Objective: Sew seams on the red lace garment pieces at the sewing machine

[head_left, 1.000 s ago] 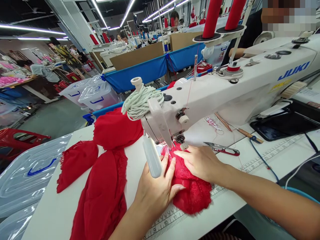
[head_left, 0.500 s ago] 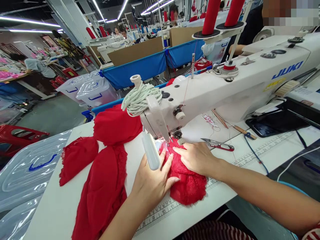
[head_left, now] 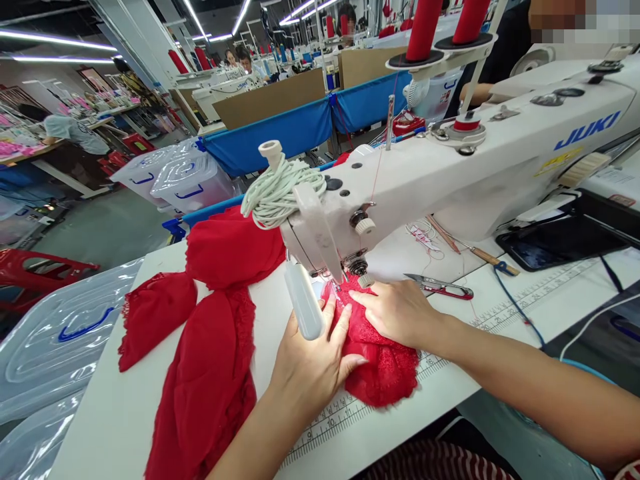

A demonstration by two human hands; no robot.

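A piece of red lace fabric (head_left: 383, 373) lies bunched under the needle area of the white sewing machine (head_left: 425, 180). My left hand (head_left: 310, 357) rests on its left edge, fingers spread and thumb apart, partly behind the pale finger-shaped lever (head_left: 304, 303). From the right, my right hand (head_left: 400, 313) presses on the lace beside the presser foot, index finger pointing at it and the other fingers curled onto the cloth. The needle tip is too small to make out.
Red fabric pieces (head_left: 205, 387) lie left on the white table (head_left: 115, 413). Thread snips (head_left: 443, 287), a wooden-handled tool (head_left: 493, 260) and a dark tablet (head_left: 565, 240) lie right. Clear plastic bins (head_left: 35, 340) stand beside the table. A co-worker's dark sleeve (head_left: 505, 47) shows behind the machine.
The view has shifted slightly, so the machine's arm sits a little further right. Both hands keep their places on the red lace fabric, which shows little movement of its own.
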